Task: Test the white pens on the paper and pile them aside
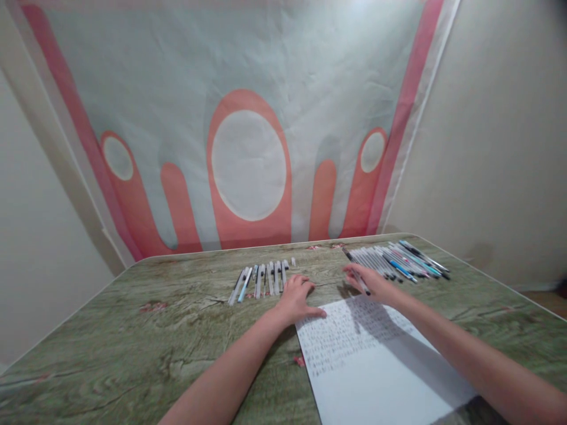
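A pen [364, 285] with a clear barrel and dark end is held in the fingers of my right hand [370, 279], above the top edge of the paper [385, 378]. Rows of handwriting cover the sheet's upper part. My left hand [297, 300] rests on the table with its fingers apart, its thumb at the paper's top left corner and nothing in its grip. Just left of it lies a row of pens and caps [260, 279], some white or clear, one light blue. My left fingers partly cover the right end of that row.
Several more pens [396, 261] lie side by side at the back right of the wood-patterned table [177, 336], among them blue, pink and black ones. Behind the table hangs a grey sheet [266, 59] with coral shapes. A plain wall [496, 147] stands at the right.
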Demonstrator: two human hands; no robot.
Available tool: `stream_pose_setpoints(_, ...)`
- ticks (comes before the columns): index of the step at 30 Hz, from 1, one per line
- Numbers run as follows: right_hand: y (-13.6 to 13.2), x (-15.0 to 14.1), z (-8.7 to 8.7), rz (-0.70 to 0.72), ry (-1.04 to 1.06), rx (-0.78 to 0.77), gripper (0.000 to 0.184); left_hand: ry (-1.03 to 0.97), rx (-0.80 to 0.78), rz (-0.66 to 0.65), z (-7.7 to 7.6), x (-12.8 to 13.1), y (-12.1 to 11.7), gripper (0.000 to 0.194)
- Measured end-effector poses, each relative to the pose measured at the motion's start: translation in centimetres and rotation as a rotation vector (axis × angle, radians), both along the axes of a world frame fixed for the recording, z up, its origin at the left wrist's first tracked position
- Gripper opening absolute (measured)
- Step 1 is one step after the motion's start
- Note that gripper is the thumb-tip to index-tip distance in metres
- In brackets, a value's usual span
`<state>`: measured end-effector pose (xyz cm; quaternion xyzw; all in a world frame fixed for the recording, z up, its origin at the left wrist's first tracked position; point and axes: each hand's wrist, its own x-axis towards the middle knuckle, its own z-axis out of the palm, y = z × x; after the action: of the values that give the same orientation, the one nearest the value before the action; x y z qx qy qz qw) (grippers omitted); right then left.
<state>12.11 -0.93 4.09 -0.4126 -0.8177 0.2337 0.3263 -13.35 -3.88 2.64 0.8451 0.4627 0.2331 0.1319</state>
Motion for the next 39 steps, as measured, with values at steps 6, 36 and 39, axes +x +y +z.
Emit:
stream_pose_setpoints(6,-1.7,1.7,-2.2,0.046,-0.168,-0.005,0.044,-0.033,0.039,0.054,-0.5,0.1,0.5,0.068)
stream_pose_setpoints(36,3.0,-0.5,0.4,-0.126,0.051,0.230,0.032,0.007,-0.013,-0.114,-0.4,0.6,-0.3,0.045)
stream_pose_setpoints(39,-0.4,-2.0,-0.6,-0.178,0.239,-0.078,0.040,0.030,0.002,-0.118,-0.5,0.6,-0.2,0.046)
